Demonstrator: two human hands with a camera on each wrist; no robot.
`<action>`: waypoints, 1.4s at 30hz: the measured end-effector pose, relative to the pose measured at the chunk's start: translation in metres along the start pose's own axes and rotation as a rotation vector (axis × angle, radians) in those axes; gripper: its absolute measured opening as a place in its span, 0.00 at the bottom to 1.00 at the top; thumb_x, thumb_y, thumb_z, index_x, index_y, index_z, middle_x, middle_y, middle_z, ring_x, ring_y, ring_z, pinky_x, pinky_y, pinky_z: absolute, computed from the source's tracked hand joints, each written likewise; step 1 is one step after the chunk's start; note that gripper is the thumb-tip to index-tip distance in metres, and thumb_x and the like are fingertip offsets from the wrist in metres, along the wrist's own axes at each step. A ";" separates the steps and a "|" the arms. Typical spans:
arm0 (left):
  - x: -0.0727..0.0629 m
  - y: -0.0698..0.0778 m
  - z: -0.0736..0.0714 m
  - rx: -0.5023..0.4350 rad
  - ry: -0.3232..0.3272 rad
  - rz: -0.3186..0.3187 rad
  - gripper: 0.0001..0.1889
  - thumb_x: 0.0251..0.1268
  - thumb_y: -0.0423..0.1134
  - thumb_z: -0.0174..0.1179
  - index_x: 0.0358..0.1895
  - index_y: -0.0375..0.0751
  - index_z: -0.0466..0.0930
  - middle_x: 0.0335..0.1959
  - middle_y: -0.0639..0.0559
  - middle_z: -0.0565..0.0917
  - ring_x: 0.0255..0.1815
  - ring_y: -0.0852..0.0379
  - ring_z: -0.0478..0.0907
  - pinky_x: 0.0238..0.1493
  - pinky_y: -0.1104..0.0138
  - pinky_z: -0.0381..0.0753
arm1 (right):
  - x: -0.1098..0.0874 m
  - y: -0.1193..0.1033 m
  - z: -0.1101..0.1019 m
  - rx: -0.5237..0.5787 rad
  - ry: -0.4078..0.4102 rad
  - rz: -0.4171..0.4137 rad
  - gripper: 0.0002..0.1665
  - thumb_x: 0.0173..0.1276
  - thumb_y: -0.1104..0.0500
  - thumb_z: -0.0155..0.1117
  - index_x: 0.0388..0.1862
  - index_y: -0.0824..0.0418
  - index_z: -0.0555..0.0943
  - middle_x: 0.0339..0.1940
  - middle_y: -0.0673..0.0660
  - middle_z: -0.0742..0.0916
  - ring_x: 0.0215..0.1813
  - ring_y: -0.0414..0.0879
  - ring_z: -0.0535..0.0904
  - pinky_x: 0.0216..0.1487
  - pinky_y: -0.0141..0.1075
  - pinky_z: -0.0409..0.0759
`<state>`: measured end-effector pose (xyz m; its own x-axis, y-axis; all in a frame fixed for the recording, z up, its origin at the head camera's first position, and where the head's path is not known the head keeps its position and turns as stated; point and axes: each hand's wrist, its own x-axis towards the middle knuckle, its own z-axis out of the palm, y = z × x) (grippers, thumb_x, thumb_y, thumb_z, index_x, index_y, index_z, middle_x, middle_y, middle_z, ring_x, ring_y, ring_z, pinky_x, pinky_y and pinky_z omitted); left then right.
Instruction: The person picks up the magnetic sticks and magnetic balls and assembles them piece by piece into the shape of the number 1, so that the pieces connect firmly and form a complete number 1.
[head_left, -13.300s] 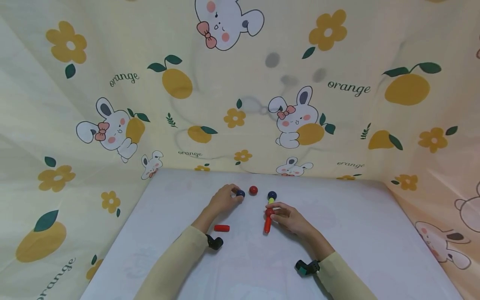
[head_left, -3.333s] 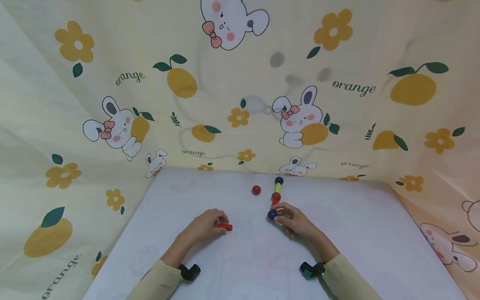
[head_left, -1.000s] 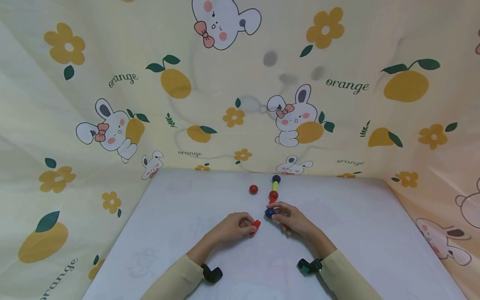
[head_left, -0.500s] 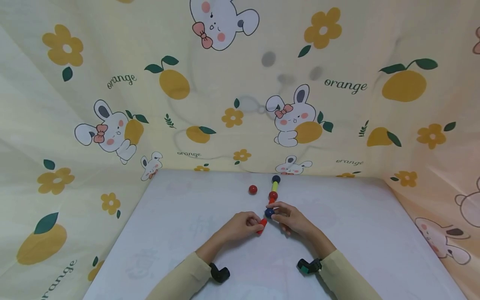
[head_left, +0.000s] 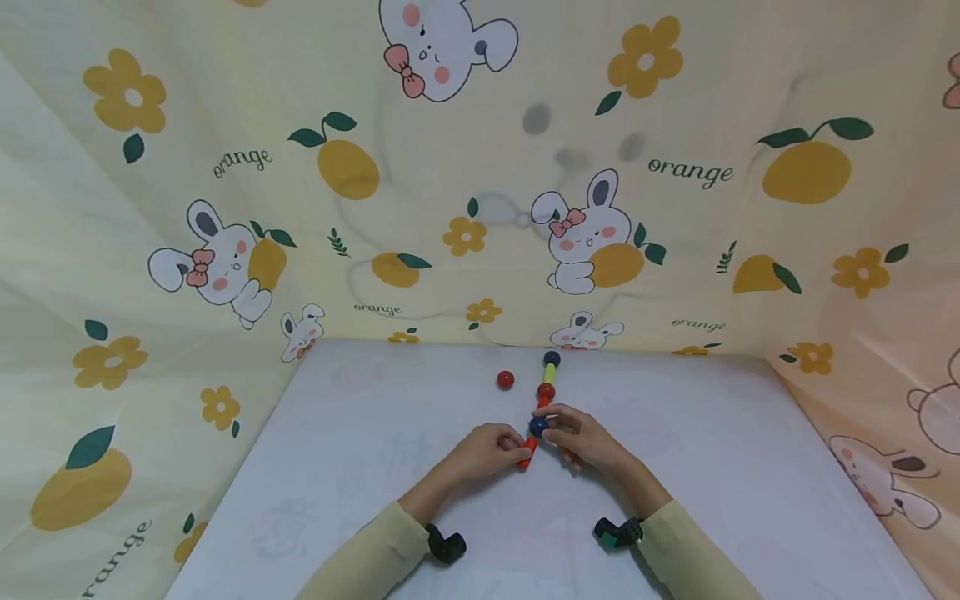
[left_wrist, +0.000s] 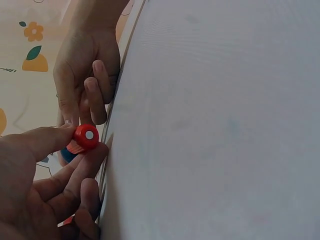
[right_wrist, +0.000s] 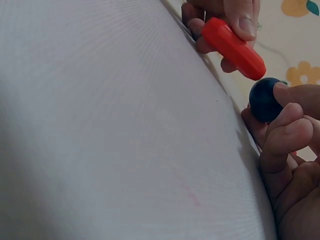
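Note:
Between thumb and fingers my left hand [head_left: 483,452] pinches a red rod [head_left: 528,454]; its round end with a pale disc faces the left wrist camera [left_wrist: 87,136]. My right hand [head_left: 588,440] pinches a dark blue ball [head_left: 537,427], the near end of a chain on the table. From there the chain runs away through a second red rod [head_left: 543,402], a red ball [head_left: 546,391], a yellow-green rod [head_left: 550,373] and another blue ball [head_left: 552,358]. In the right wrist view the held rod [right_wrist: 233,48] points at the ball [right_wrist: 265,100]; whether they touch I cannot tell.
A loose red ball [head_left: 506,380] lies left of the chain on the white table [head_left: 360,400]. Behind the table hangs a cream cloth [head_left: 450,167] printed with rabbits and oranges. Each wrist wears a small black camera, such as the left one [head_left: 447,546].
My left hand picked up the red rod and carried it right, to the near blue ball. Earlier, that ball was added to the chain, which shifted away. My right hand has stayed at the ball lately.

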<state>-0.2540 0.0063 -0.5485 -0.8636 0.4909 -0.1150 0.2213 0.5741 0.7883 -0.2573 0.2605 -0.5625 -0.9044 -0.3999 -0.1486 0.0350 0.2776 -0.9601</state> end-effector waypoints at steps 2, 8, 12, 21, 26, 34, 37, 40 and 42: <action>0.000 0.001 0.001 0.002 0.001 -0.001 0.11 0.73 0.50 0.71 0.46 0.46 0.90 0.32 0.61 0.86 0.35 0.62 0.79 0.44 0.64 0.80 | 0.000 0.000 0.000 -0.002 0.001 0.001 0.27 0.82 0.55 0.65 0.77 0.54 0.75 0.61 0.66 0.81 0.24 0.46 0.74 0.24 0.30 0.76; 0.002 0.003 0.001 -0.009 -0.006 -0.004 0.13 0.73 0.50 0.71 0.47 0.44 0.90 0.32 0.61 0.86 0.35 0.62 0.79 0.43 0.67 0.80 | 0.000 0.000 0.002 0.000 0.001 0.007 0.27 0.82 0.55 0.66 0.76 0.53 0.76 0.59 0.65 0.81 0.24 0.46 0.74 0.24 0.30 0.76; 0.002 0.004 0.001 -0.010 -0.010 -0.004 0.13 0.73 0.49 0.71 0.47 0.43 0.90 0.31 0.60 0.86 0.34 0.63 0.78 0.41 0.68 0.78 | -0.001 -0.002 0.002 0.004 -0.009 -0.001 0.26 0.82 0.56 0.65 0.76 0.53 0.76 0.59 0.65 0.82 0.24 0.45 0.74 0.24 0.30 0.76; 0.005 0.002 0.004 -0.023 0.003 -0.014 0.14 0.73 0.51 0.71 0.45 0.44 0.90 0.30 0.61 0.86 0.34 0.63 0.79 0.42 0.66 0.78 | -0.001 -0.002 0.002 -0.010 0.003 -0.004 0.26 0.82 0.57 0.65 0.75 0.53 0.77 0.59 0.66 0.82 0.23 0.45 0.74 0.24 0.30 0.76; 0.006 -0.001 0.007 -0.039 0.006 -0.011 0.14 0.73 0.51 0.71 0.44 0.44 0.91 0.28 0.61 0.87 0.34 0.62 0.79 0.43 0.65 0.78 | 0.000 0.000 0.001 -0.005 0.005 0.004 0.26 0.81 0.56 0.66 0.75 0.53 0.77 0.58 0.65 0.82 0.23 0.45 0.74 0.23 0.31 0.76; 0.005 0.001 0.006 -0.056 -0.002 -0.027 0.14 0.73 0.52 0.71 0.45 0.44 0.91 0.29 0.60 0.89 0.36 0.62 0.80 0.47 0.60 0.79 | 0.001 0.000 0.001 0.002 0.004 0.009 0.27 0.81 0.56 0.67 0.75 0.53 0.76 0.60 0.66 0.82 0.23 0.46 0.75 0.23 0.31 0.76; 0.004 0.002 0.006 -0.069 -0.006 -0.028 0.14 0.74 0.52 0.70 0.45 0.45 0.91 0.29 0.60 0.90 0.37 0.62 0.80 0.49 0.60 0.80 | 0.001 0.001 0.000 0.005 0.003 0.005 0.27 0.81 0.56 0.66 0.76 0.53 0.76 0.61 0.66 0.81 0.24 0.46 0.75 0.23 0.31 0.76; 0.003 0.003 0.004 -0.079 -0.010 -0.032 0.14 0.74 0.53 0.70 0.45 0.45 0.91 0.30 0.60 0.90 0.38 0.62 0.81 0.50 0.59 0.80 | 0.001 0.001 0.000 0.006 0.003 0.008 0.27 0.81 0.56 0.66 0.76 0.53 0.76 0.61 0.66 0.81 0.24 0.45 0.75 0.24 0.31 0.76; 0.004 0.002 0.004 -0.080 -0.013 -0.033 0.15 0.74 0.53 0.70 0.46 0.45 0.91 0.32 0.59 0.91 0.39 0.61 0.81 0.51 0.57 0.81 | 0.001 0.001 0.000 0.006 0.003 0.011 0.27 0.81 0.56 0.66 0.76 0.53 0.76 0.61 0.66 0.81 0.24 0.45 0.75 0.24 0.31 0.76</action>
<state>-0.2550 0.0121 -0.5496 -0.8638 0.4814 -0.1487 0.1560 0.5362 0.8296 -0.2583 0.2604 -0.5639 -0.9052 -0.3942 -0.1586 0.0476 0.2768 -0.9597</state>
